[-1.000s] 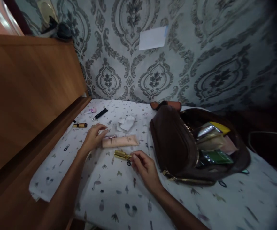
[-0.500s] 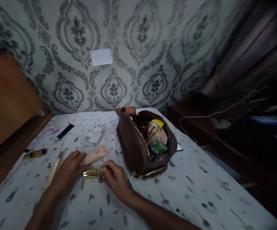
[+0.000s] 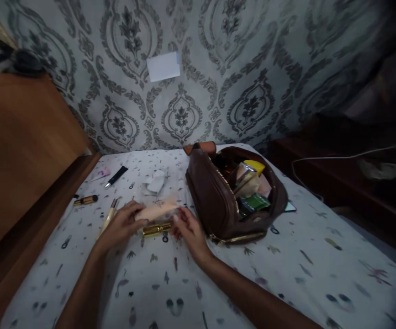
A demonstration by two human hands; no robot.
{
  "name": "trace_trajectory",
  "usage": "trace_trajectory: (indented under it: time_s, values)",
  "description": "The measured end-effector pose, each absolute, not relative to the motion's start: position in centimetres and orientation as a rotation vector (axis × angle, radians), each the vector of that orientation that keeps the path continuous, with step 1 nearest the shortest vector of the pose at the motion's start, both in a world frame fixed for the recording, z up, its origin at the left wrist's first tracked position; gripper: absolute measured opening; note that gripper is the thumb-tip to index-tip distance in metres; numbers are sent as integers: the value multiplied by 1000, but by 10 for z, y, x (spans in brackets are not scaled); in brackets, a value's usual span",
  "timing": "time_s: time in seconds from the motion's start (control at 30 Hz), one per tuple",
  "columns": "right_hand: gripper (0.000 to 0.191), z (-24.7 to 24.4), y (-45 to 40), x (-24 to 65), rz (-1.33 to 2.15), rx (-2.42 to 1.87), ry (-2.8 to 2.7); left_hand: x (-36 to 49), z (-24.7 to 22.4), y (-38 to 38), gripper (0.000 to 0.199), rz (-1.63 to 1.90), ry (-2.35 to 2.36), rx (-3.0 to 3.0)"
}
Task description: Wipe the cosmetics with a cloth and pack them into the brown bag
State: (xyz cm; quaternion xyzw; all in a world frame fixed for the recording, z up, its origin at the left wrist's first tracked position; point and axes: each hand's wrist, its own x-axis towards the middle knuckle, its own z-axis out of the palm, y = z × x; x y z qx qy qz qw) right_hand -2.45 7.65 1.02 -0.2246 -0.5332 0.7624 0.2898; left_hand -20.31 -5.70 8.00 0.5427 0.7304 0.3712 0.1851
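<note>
A peach squeeze tube (image 3: 158, 209), slightly blurred, is held at its left end between the thumb and fingers of my left hand (image 3: 124, 224). Just below it a shiny gold cosmetic tube (image 3: 156, 229) lies on the patterned cloth. My right hand (image 3: 191, 232) has its fingers curled, with the tips at the right ends of both tubes; which one they grip is unclear. Right of my hands stands a brown cosmetic bag (image 3: 208, 192), unzipped, showing packets (image 3: 254, 201) and a yellow item (image 3: 254, 167) inside.
A cream slim tube (image 3: 108, 217) lies by my left hand. Farther left are a black tube (image 3: 117, 176), a gold-and-black tube (image 3: 86, 200) and a pink item (image 3: 101, 174). White crumpled paper (image 3: 155, 182) lies behind the peach tube. A wooden panel (image 3: 26, 151) borders the left.
The view has shifted, so everything sits farther right. The peach tube has turned a little and is blurred. My right fingertips have moved up from the gold tube's end toward the peach tube.
</note>
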Motion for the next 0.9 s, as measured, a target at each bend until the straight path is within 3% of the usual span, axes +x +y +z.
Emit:
trace_trajectory:
  time_s: [0.13, 0.3, 0.5, 0.73, 0.9]
  values:
    - [65, 16, 79, -24, 2174, -604, -1220, -197, 86, -59, 33, 1086, 1859, 1500]
    - [52, 28, 82, -22, 2390, -568, -1095, -200, 90, -64, 35, 1141, 1797, 1430]
    - [45, 33, 83, -18, 2603, -482, -1220, -208, 88, -68, 25, 1574, 1920, 1124]
    - [57, 40, 70, -10, 2730, -241, -1556, -189, 78, -54, 38, 1708, 1977, 1087]
    - [57, 43, 72, -8, 2730, -438, -1371, -196, 74, -41, 50, 1643, 2130, 1106]
